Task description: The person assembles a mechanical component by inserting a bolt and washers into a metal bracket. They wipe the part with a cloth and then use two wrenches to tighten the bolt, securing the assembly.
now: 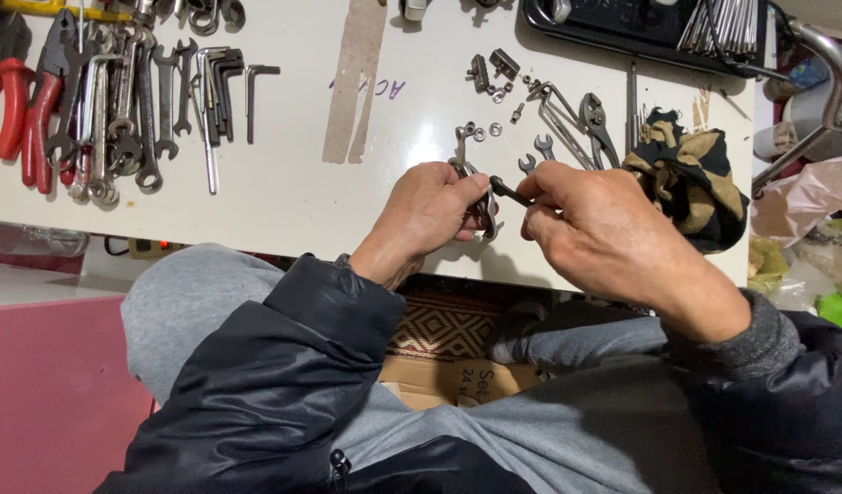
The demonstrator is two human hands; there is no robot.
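My left hand (427,218) is closed around a small silver metal bracket part (485,222) at the near edge of the white table (293,192). My right hand (593,224) pinches a short dark hex key (510,191) whose tip meets that part. Both hands touch over the table's front edge. Most of the metal part is hidden by my left fingers.
Wrenches (119,110), red-handled pliers (23,110) and hex keys (221,87) lie at the left. Small nuts and fittings (494,78), pliers (595,123) and a dark and tan rag (691,174) sit near my hands. A black tray (641,32) is at the back right.
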